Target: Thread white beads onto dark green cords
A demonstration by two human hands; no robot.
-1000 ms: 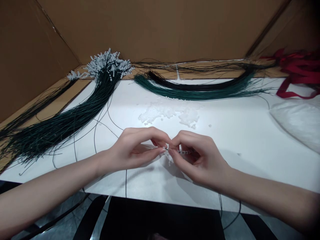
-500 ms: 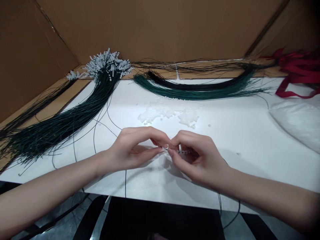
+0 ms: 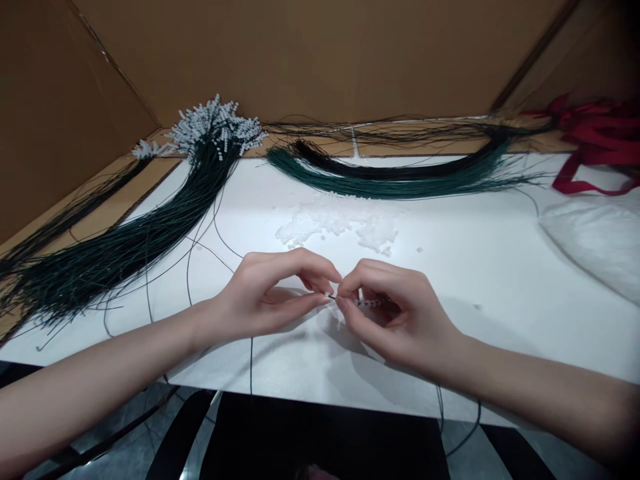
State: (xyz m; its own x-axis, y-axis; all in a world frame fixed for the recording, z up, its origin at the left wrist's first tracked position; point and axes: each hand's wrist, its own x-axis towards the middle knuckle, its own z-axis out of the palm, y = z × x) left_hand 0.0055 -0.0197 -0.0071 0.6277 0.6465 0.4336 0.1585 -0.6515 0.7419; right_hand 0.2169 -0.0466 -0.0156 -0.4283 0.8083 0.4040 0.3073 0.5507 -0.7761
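Over the middle of the white board point(image 3: 500, 267), my two hands meet at the fingertips. My right hand point(image 3: 400, 307) pinches a thin dark wire strung with small white beads point(image 3: 369, 303); the beaded part runs back under its curled fingers. Between thumb and fingertips, my left hand point(image 3: 275, 293) pinches a small white bead point(image 3: 327, 294) at the wire's dark end. Whether the wire passes through this bead I cannot tell. Just beyond the hands lies a scatter of loose white beads point(image 3: 340, 223).
A thick bundle of dark green wires point(image 3: 150, 233) with white beaded tips point(image 3: 215, 127) lies at left. Bare green and black wires point(image 3: 395, 183) curve along the back. Red ribbon point(image 3: 595, 147) and a clear plastic bag point(image 3: 600, 233) are at right. Cardboard walls point(image 3: 320, 60) enclose the board.
The left fingertips have drawn slightly away from the right ones, and more dark wire shows between them. Both hands otherwise hold nearly the same place.
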